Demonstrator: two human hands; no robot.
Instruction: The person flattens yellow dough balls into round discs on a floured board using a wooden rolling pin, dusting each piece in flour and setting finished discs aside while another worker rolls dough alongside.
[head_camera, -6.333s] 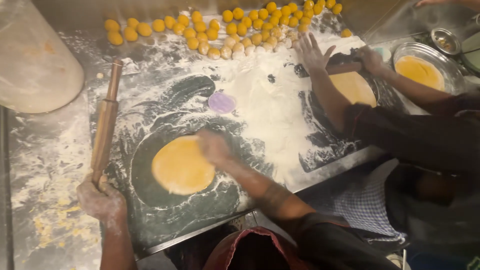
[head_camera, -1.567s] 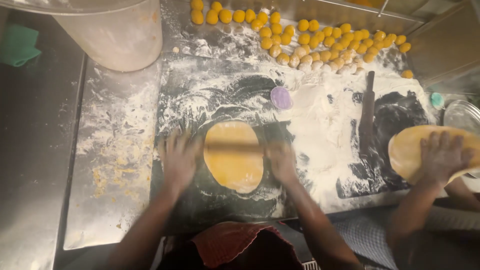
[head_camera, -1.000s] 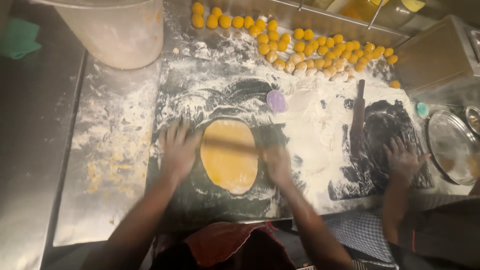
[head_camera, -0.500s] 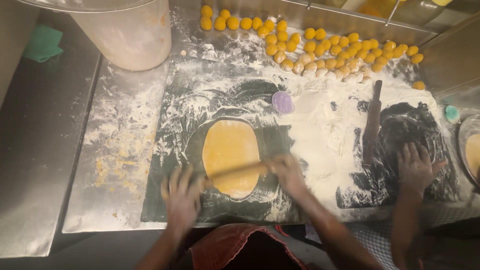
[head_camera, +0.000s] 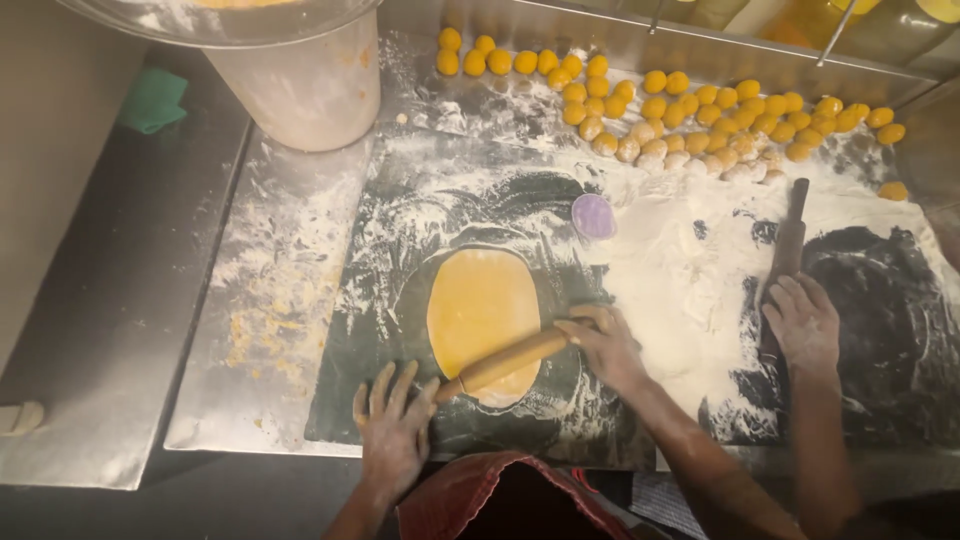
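A green cloth lies at the far left of the steel worktop, beside a large translucent plastic tub dusted with flour. On the dark, flour-strewn rolling mat lies a flat oval sheet of yellow dough. The left hand rests flat with fingers spread on the mat, just below the dough's near edge, its fingertips at the near end of a slim wooden rolling pin. The pin lies slanted across the lower part of the dough. The right hand presses open-palmed on the pin's far end, just right of the dough. A small purple disc sits above. Rows of yellow dough balls line the back. At the right, another person's hand lies on what seems a second dark rolling pin.
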